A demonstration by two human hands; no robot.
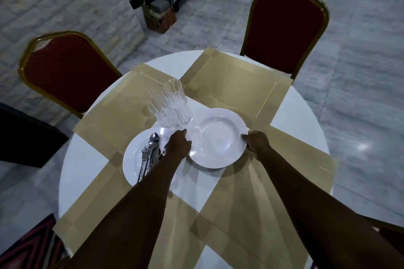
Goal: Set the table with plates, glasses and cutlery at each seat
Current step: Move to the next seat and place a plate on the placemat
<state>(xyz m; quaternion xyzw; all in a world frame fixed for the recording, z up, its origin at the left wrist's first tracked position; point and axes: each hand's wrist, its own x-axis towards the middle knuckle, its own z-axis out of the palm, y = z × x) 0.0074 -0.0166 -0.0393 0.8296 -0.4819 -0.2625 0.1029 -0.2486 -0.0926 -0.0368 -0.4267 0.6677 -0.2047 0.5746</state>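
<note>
A white plate (217, 137) is held above the middle of the round white table (85, 159). My left hand (179, 144) grips its left rim and my right hand (256, 141) grips its right rim. To its left lies a second white plate (133, 166) with a bundle of cutlery (149, 155) on it: a spoon, forks and knives. Behind the plates stand clear ribbed glasses (175, 102), close together. Gold placemats (231, 85) lie at each seat.
Two red chairs with gold frames stand at the far side, one at the back left (65, 72) and one at the back right (286, 28). Part of another chair (391, 238) shows at the lower right. Grey tiled floor surrounds the table.
</note>
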